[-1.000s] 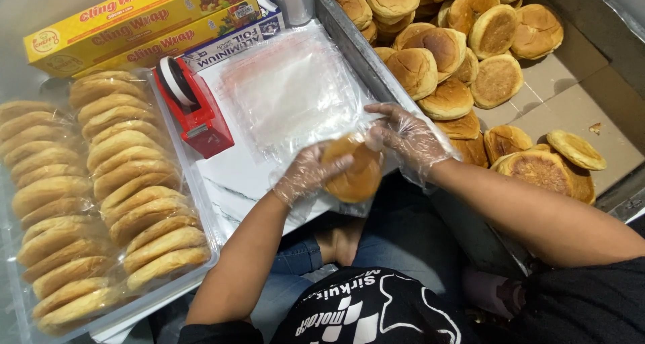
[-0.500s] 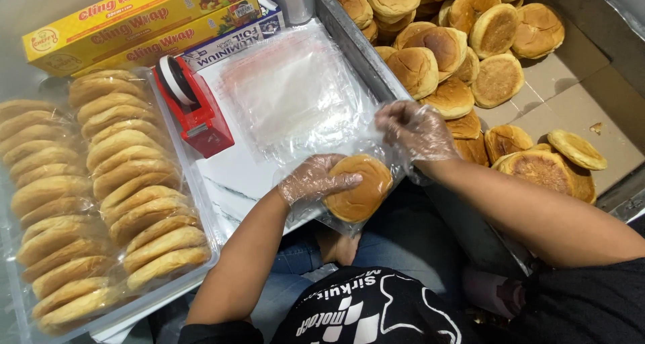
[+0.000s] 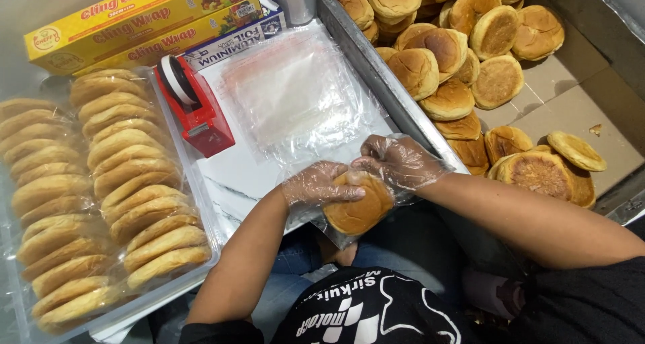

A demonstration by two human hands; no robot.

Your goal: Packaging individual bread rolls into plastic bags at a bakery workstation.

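Both my hands wear thin clear plastic gloves. My left hand (image 3: 316,185) grips a round golden bun (image 3: 356,209) that sits inside a clear plastic bag (image 3: 336,233), near the front edge of the white board (image 3: 235,176). My right hand (image 3: 396,161) presses on the top of the same bun and bag from the right. A stack of flat clear bags (image 3: 295,92) lies on the board just beyond my hands.
A red tape dispenser (image 3: 195,109) stands left of the bag stack. A tray (image 3: 201,250) on the left holds several wrapped buns (image 3: 127,176). Loose buns (image 3: 443,48) fill the metal bin (image 3: 376,75) at right. Yellow wrap boxes (image 3: 134,15) lie at the back.
The bun has gone down into the clear bag and moved slightly toward me. My right hand came back from the bin side onto the bun.
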